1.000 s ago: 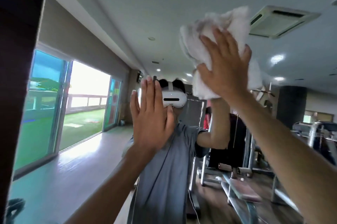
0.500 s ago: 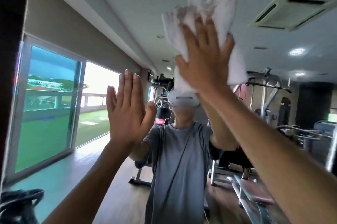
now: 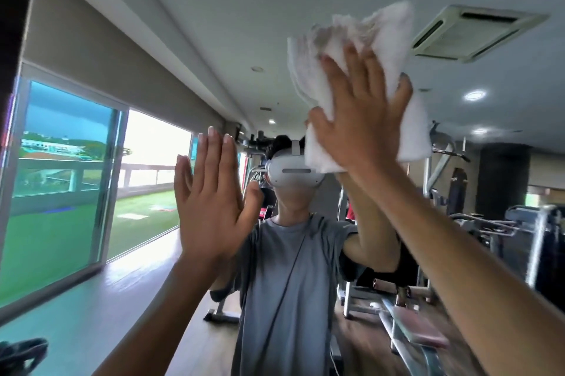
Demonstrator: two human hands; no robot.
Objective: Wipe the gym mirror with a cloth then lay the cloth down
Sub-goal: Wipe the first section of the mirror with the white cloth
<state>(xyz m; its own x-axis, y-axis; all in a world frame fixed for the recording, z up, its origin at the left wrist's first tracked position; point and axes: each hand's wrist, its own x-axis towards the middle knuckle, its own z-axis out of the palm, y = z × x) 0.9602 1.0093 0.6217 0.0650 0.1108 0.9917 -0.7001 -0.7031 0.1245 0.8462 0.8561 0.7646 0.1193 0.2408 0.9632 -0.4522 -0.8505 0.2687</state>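
Now | step: wiping, upper glass | your right hand [image 3: 360, 118] presses the white cloth [image 3: 308, 69] flat to the mirror [image 3: 153, 284], fingers straight and spread, high and right of centre | your left hand [image 3: 211, 204] flat-palmed, holding nothing | next: sweep firmly across unwiped glass; laying the cloth down not yet due

White terry cloth [image 3: 308, 79], bunched and crumpled, was pressed against mirror [image 3: 183, 39] high up, right of centre, under right hand [image 3: 360, 127]; mirror upright, filled view, reflecting gym
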